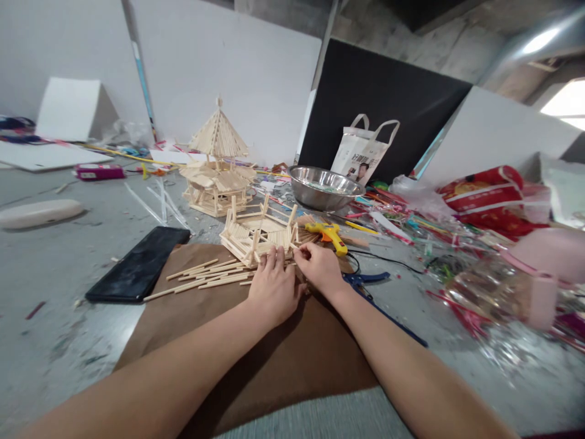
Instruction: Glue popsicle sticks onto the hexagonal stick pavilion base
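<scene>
A many-sided frame of thin wooden sticks (237,230), with short upright posts, sits at the far edge of a brown cloth (292,366). My left hand (273,286) rests at its near side, fingers stretched forward and touching the frame's edge. Beside it, my right hand (320,265) pinches a small wooden stick (295,247) at the frame's right corner. Only a short end of that stick shows. Loose wooden sticks (205,277) lie on the cloth, left of my left hand.
A finished-looking stick pavilion (218,164) stands behind. Right of the frame are a yellow glue gun (331,235), blue-handled pliers (365,278) and a steel bowl (325,189). A black phone (139,265) lies left; a pink-lidded bottle (507,280) and plastic scraps clutter the right.
</scene>
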Available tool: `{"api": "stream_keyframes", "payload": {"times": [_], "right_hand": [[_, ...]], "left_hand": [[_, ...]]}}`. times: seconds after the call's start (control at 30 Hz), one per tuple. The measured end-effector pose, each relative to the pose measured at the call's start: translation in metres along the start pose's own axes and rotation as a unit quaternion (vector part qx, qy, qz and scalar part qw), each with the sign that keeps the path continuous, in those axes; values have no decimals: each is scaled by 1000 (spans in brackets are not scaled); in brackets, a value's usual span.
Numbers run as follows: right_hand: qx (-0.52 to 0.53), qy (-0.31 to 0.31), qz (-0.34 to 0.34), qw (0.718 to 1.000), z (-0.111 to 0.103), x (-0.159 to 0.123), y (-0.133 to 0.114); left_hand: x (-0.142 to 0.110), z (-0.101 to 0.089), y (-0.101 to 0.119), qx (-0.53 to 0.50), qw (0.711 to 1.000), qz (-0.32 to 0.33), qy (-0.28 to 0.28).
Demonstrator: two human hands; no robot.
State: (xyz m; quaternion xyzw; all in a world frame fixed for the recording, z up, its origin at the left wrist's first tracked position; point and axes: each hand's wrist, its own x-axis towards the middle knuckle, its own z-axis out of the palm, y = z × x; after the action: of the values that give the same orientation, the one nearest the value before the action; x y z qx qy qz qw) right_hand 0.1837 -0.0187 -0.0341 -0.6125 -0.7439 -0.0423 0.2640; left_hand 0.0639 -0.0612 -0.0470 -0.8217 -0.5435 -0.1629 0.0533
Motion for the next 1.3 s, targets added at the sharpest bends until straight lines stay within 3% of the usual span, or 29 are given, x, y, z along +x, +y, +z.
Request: {"api": "stream_keyframes", "payload": {"times": [0.43, 0.6, 0.73, 0.9, 1.1, 1.2, 1.3], "right_hand": [[-10, -11, 7, 1000, -2, 0, -1], [-11, 15, 10, 1000, -7, 0, 2], [-4, 31, 3, 999, -16, 1, 10], [-20, 33, -25, 999, -29, -1, 21], [-12, -68, -74, 995, -42, -2, 21], [15, -125, -139, 982, -37, -7, 14], [21, -154, -202, 967, -26, -14, 3]], "left_hand": [[-2, 0, 2, 7, 1000, 4, 9], [-3, -5, 5, 6, 999, 27, 28], [-7, -17, 11, -26, 989, 137, 51], [-16, -22, 21, -65, 937, 344, -13], [-25, -22, 31, -80, 928, 362, -23], [-26, -20, 37, -88, 923, 373, -43], [-27, -17, 42, -93, 911, 402, -21]]}}
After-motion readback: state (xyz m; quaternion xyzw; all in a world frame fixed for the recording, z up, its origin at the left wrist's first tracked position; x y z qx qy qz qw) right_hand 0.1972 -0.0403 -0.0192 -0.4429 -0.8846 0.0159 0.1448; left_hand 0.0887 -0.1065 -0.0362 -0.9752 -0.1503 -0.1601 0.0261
